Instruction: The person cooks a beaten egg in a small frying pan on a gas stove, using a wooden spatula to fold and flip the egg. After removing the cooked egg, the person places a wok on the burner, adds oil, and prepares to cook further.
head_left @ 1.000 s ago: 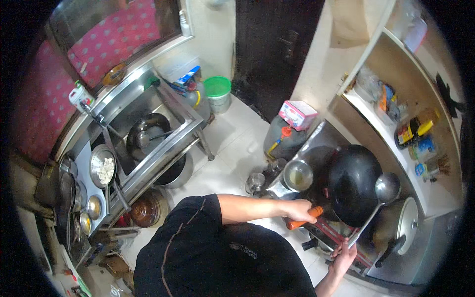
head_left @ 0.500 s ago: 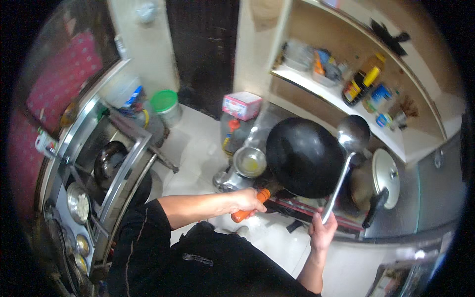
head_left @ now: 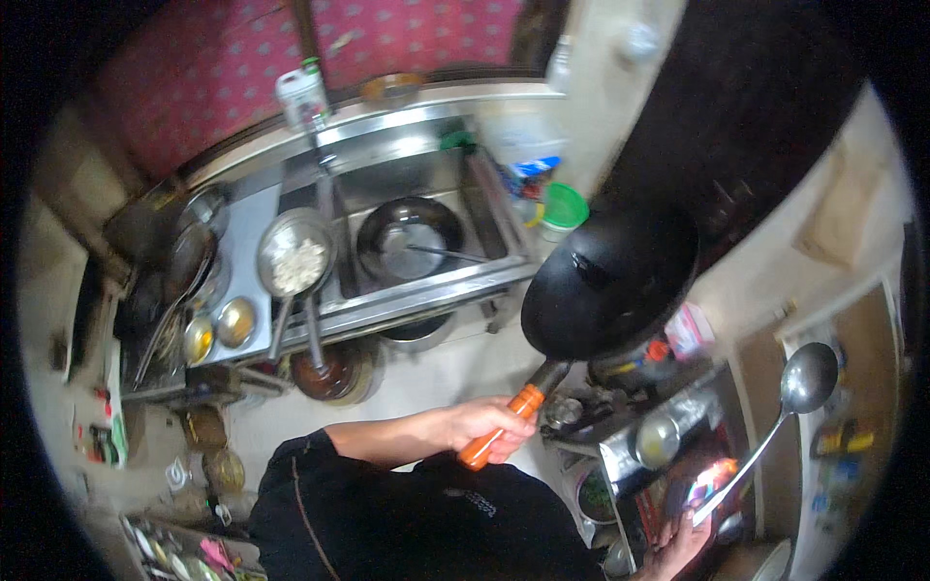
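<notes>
Free room between sink [head_left: 436,294] and left hand [head_left: 487,423], wok [head_left: 620,286] rightward.

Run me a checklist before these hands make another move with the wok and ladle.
1. Left hand gripping the wok by its orange handle: ok, fingers wrapped around.
2. Right hand gripping the ladle: ok, held by the handle.
3. Ladle apart from wok: ok, a gap shows between them.
4. Flame out: not ok, it seems; a bright orange glow shows near the right hand.
5. Sink free: not ok, a dark pan is in it.
6. Wok's inside clean: cannot tell, too dark and blurred.
</notes>
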